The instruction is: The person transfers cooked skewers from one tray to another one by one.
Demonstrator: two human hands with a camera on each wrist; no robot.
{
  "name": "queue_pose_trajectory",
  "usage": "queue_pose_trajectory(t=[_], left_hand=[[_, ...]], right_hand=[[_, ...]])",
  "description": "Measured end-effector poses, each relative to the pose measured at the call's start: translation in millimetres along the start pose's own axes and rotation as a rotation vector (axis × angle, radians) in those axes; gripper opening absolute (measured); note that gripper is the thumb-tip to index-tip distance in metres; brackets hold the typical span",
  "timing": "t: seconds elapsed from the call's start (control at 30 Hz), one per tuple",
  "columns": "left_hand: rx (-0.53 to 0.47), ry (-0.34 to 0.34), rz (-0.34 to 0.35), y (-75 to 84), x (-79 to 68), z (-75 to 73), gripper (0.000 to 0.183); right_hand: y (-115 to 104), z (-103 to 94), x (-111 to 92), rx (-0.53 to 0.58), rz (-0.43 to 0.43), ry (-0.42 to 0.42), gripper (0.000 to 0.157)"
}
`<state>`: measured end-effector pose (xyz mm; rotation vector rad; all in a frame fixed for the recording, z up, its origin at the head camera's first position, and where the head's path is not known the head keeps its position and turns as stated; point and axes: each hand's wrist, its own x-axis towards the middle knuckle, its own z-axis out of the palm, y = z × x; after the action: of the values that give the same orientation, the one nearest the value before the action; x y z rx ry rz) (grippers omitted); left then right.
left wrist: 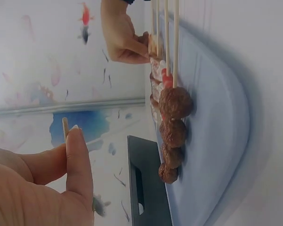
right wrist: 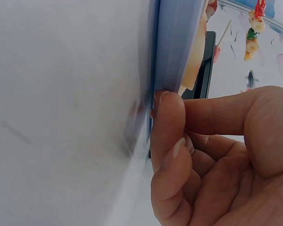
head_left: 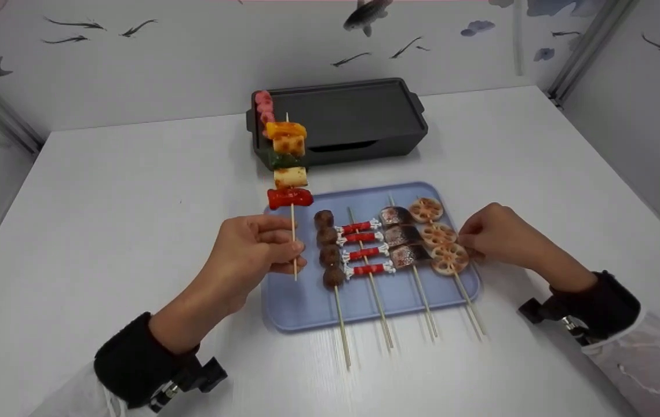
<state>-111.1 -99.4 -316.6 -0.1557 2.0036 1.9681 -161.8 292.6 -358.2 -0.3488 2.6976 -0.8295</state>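
My left hand [head_left: 254, 249] pinches the bare stick of a vegetable skewer [head_left: 290, 176], held upright with red, white, green and yellow pieces above the fingers. A blue tray [head_left: 301, 307] lies to the right of that hand. On it, side by side, are a meatball skewer [head_left: 330, 255], a skewer of red pieces with white ends [head_left: 366, 252], a skewer of dark-skinned chunks [head_left: 404, 236] and a lotus root skewer [head_left: 438, 234]. At the tray's right rim my right hand [head_left: 500, 240] grips the edge between thumb and fingers, as the right wrist view shows.
Behind the tray stands a black grill [head_left: 341, 116] with a flat top. A pink skewer [head_left: 264, 107] lies along its left side. Several skewer sticks stick out over the tray's front edge. White panels with painted fish border the white table [head_left: 132, 197].
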Motion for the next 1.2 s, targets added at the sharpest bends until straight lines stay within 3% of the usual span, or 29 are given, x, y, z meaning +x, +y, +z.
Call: queue_pose_trajectory(t=[0.6,1.2], left_hand=[[-0.054,-0.108,-0.077,-41.6,-35.4,13.3,0.046],[-0.077,-0.129,-0.16,-63.8,-47.2,21.2,0.047]], right_hand=[[1.4,1.0,-0.6,-0.013,0.008,0.007,0.018],[-0.3,-0.2,-1.6,0.001,-0.007,-0.004,0.019]])
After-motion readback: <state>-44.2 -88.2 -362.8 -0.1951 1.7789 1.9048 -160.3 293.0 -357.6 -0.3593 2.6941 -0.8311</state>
